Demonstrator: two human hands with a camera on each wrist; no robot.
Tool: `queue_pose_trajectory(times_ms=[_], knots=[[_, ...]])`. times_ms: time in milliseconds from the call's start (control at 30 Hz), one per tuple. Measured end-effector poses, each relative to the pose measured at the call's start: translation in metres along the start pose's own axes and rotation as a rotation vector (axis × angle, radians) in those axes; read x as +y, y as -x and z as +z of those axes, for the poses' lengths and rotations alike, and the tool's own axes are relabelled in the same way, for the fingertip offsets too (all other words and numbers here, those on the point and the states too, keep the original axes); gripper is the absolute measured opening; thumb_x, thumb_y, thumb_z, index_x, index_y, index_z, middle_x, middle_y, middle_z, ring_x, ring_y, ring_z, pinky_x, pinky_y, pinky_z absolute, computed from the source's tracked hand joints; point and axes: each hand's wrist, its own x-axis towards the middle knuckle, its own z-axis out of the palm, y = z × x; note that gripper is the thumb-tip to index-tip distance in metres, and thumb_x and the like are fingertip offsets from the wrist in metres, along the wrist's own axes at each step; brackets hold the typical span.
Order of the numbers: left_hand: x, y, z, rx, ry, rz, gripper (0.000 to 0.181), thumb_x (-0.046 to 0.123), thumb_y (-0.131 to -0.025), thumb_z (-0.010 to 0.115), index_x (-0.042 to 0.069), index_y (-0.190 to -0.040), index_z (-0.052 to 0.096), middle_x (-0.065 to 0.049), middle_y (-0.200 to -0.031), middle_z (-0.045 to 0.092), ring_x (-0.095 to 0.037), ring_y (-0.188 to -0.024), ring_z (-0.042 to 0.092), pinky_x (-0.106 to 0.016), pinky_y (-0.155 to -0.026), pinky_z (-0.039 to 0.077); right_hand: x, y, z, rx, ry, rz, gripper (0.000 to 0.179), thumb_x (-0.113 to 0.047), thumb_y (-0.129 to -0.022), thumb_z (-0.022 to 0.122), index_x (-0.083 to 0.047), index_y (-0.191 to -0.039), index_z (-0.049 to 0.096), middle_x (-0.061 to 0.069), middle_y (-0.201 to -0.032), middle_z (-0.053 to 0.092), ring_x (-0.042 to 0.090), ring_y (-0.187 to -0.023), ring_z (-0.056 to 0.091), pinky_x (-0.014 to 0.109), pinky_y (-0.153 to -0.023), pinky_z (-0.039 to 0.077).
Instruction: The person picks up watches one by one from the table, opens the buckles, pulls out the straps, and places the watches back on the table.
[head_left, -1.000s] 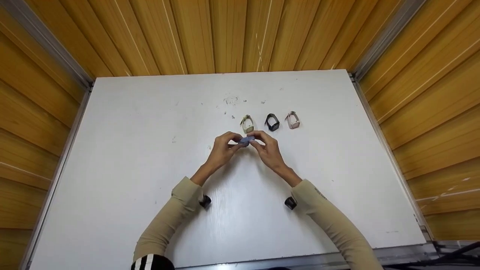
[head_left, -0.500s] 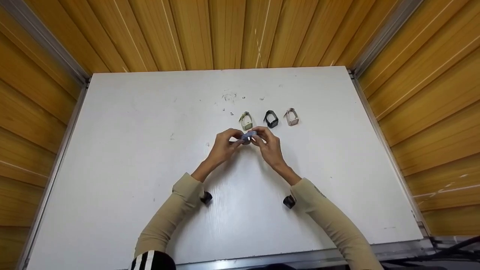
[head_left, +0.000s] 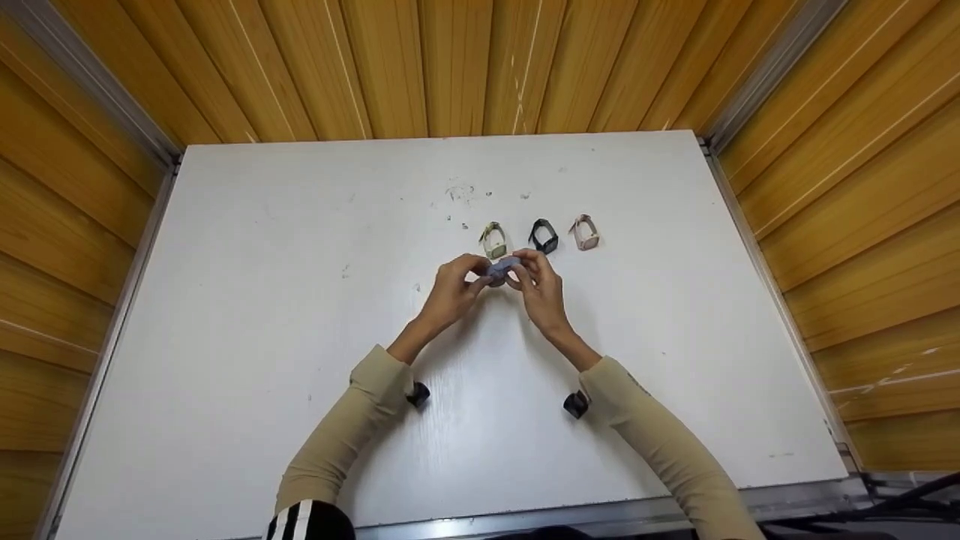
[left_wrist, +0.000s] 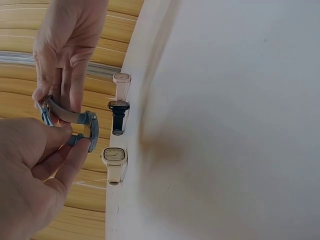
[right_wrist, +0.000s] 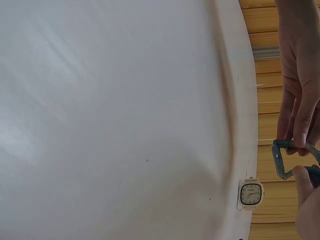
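A blue-grey wristwatch (head_left: 502,268) is held between both hands above the white table, its strap bent into a loop. My left hand (head_left: 450,289) pinches it with thumb and fingers near the case (left_wrist: 93,131), as the left wrist view shows. My right hand (head_left: 541,296) grips the strap (left_wrist: 67,115) on the other side, fingers curled around it. Just beyond the hands stands a pale yellow-green watch (head_left: 494,241). To its right are a black watch (head_left: 544,237) and a pale pink watch (head_left: 585,233), their straps also looped.
The white tabletop (head_left: 247,315) has small dark marks near its far side. Wood-patterned walls (head_left: 457,71) enclose it at the back and both sides. A black wrist camera (head_left: 418,395) hangs at the left cuff, another black camera (head_left: 576,405) at the right.
Both hands have shifted slightly to the right with the blue-grey watch and turned it a little between the fingers. The other watches keep their places on the table.
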Motion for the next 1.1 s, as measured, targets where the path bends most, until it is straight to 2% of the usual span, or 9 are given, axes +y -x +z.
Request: queue_pose_trajectory(times_ms=[267,500,667,833,933,1100], knots=[[0.001,0.003,0.001,-0.015,0.011,-0.028,0.013,-0.005,-0.092,0.07,-0.005,-0.105,0.069,-0.018,-0.1,0.073,-0.028,-0.095,0.073,-0.026,-0.078,0.063,-0.002,0.003,0.003,0.051,-0.07,0.04,0.028,-0.004,-0.107,0.048,0.013,-0.13,0.048,0.031,-0.117,0.067,0.013,-0.104,0.071,0.032,-0.086,0.062],[-0.003,0.011,0.0,-0.003,0.055,-0.053,0.013,-0.004,-0.092,0.07,-0.005,-0.104,0.07,-0.018,-0.1,0.074,-0.029,-0.094,0.073,-0.027,-0.076,0.063,-0.003,0.004,0.003,0.032,-0.116,0.069,0.028,-0.009,-0.11,0.04,0.009,-0.131,0.041,0.036,-0.119,0.065,0.032,-0.108,0.072,0.039,-0.085,0.063],[-0.003,0.011,-0.003,0.02,0.068,-0.066,0.016,-0.003,-0.092,0.07,-0.004,-0.108,0.071,-0.017,-0.102,0.075,-0.029,-0.094,0.073,-0.028,-0.075,0.064,-0.004,0.0,0.001,0.012,-0.103,0.063,0.029,-0.012,-0.11,0.045,0.004,-0.134,0.041,0.029,-0.114,0.068,0.036,-0.107,0.072,0.039,-0.084,0.063],[0.0,0.008,-0.005,0.012,0.06,-0.065,0.019,-0.001,-0.092,0.072,-0.004,-0.111,0.072,-0.018,-0.103,0.075,-0.029,-0.094,0.073,-0.027,-0.074,0.064,-0.004,-0.004,-0.001,0.026,-0.07,0.084,0.034,-0.013,-0.109,0.047,0.006,-0.137,0.044,0.021,-0.11,0.071,0.026,-0.103,0.073,0.036,-0.082,0.064],[0.001,0.006,-0.005,0.012,0.066,-0.059,0.021,-0.001,-0.092,0.072,-0.004,-0.113,0.072,-0.019,-0.104,0.075,-0.029,-0.094,0.073,-0.027,-0.074,0.064,-0.004,-0.007,-0.001,0.038,-0.057,0.109,0.035,-0.014,-0.108,0.049,0.006,-0.136,0.048,0.022,-0.112,0.071,0.021,-0.102,0.073,0.036,-0.084,0.063],[0.0,0.005,-0.006,0.036,0.073,-0.048,0.02,0.0,-0.092,0.072,-0.005,-0.112,0.072,-0.018,-0.101,0.075,-0.029,-0.093,0.074,-0.028,-0.075,0.064,-0.004,-0.008,0.0,0.024,-0.085,0.124,0.031,-0.01,-0.105,0.056,0.006,-0.132,0.054,0.026,-0.116,0.07,0.024,-0.104,0.073,0.043,-0.088,0.062]])
